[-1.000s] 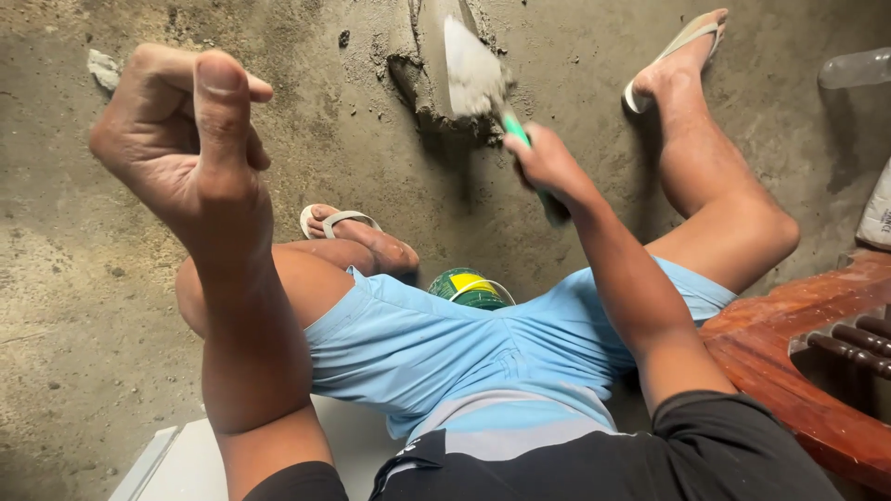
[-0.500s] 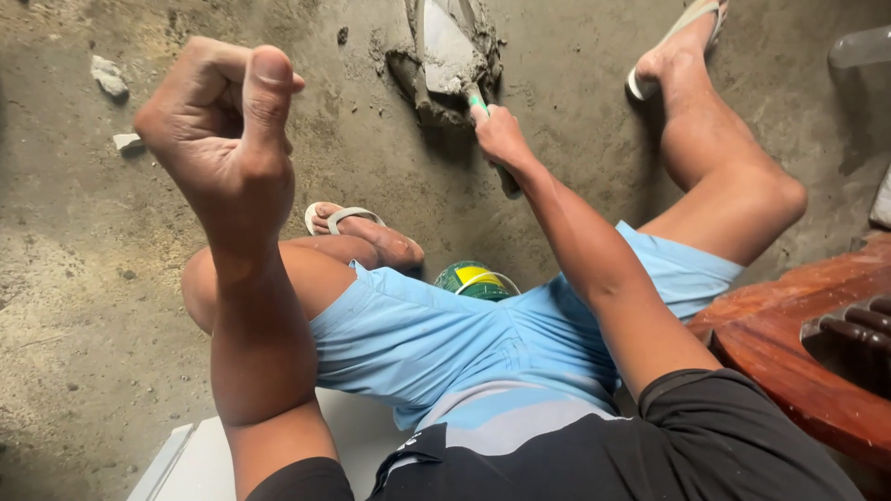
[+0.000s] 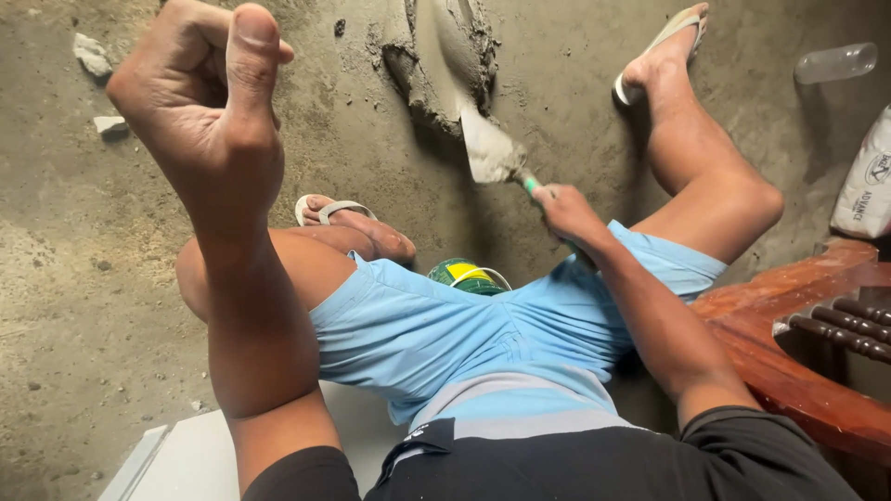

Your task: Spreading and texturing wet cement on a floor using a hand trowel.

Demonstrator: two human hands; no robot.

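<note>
Head view: person sits low on a white slab point(image 3: 186, 455), legs spread over a rough concrete floor point(image 3: 74, 278), light-blue shorts & black top.

R hand point(image 3: 568, 211) is wrapped tight round the green handle of a trowel point(image 3: 490, 148); fist fully closed on it. Trowel blade is coated w/ grey mortar, tip touching the lower edge of a wet mortar pile point(image 3: 444, 56) on the floor, straight ahead btw the legs.

L hand point(image 3: 206, 97) is raised close to the camera, holding nothing: fingers curled inward into a loose fist, thumb sticking up. It blocks a good part of the floor behind it on the left.

Around: a green/yellow ball-like thing point(image 3: 467, 276) sits btw the thighs, partly hidden by the shorts; can't tell exactly what it is. L foot in a white flip-flop point(image 3: 336, 211) is tucked under the bent L knee. R foot in another sandal point(image 3: 661, 42) rests beyond the R knee, near the mortar pile but apart from it. Small stone chips point(image 3: 93, 56) lie far left. Clear plastic bottle point(image 3: 835, 63) lies top right, a white sack point(image 3: 865, 181) just below it, reddish wooden furniture point(image 3: 789, 343) beside the R arm.
</note>
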